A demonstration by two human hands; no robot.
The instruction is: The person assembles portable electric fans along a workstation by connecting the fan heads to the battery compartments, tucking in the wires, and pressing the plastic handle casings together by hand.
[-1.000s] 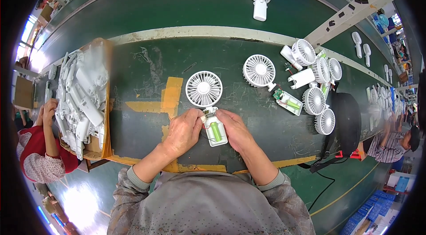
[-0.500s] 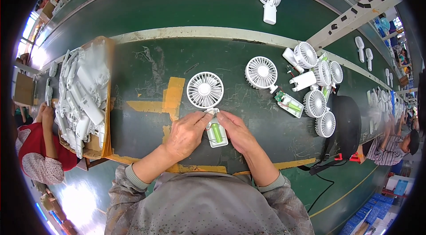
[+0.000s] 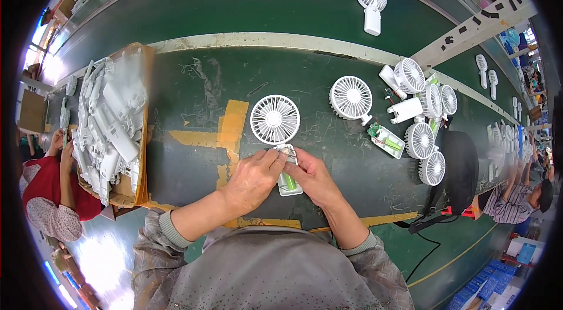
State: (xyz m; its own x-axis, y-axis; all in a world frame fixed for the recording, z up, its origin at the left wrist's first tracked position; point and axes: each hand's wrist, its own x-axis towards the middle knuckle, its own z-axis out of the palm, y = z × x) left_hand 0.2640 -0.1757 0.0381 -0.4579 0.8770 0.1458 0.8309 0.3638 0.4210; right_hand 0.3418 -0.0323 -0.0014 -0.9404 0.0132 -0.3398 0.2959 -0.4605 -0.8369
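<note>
A white handheld fan (image 3: 275, 119) lies on the bench in front of me, its round grille pointing away. Its handle is opened up, and a green battery (image 3: 289, 181) shows inside the shell. My left hand (image 3: 253, 179) closes on the upper left of the handle with thumb and fingers pinched. From the other side, my right hand (image 3: 316, 180) grips the handle, its thumb crossing over the inside near the neck. The fingertips almost meet there and hide what lies between them. Further right lies another fan (image 3: 350, 98), its handle open on a green circuit board (image 3: 373, 129) and battery.
At left stands a cardboard box (image 3: 142, 134) heaped with white plastic shells (image 3: 120, 137). Several fans (image 3: 420, 140) cluster at right beside a black object (image 3: 459, 163). Beyond the pale rail (image 3: 252, 41), a fan (image 3: 372, 11) lies on the green belt. Co-workers sit on both sides.
My right thumb and fingers have moved inward over the handle, covering more of the battery. The fan on the belt has shifted right. The whole view has turned slightly.
</note>
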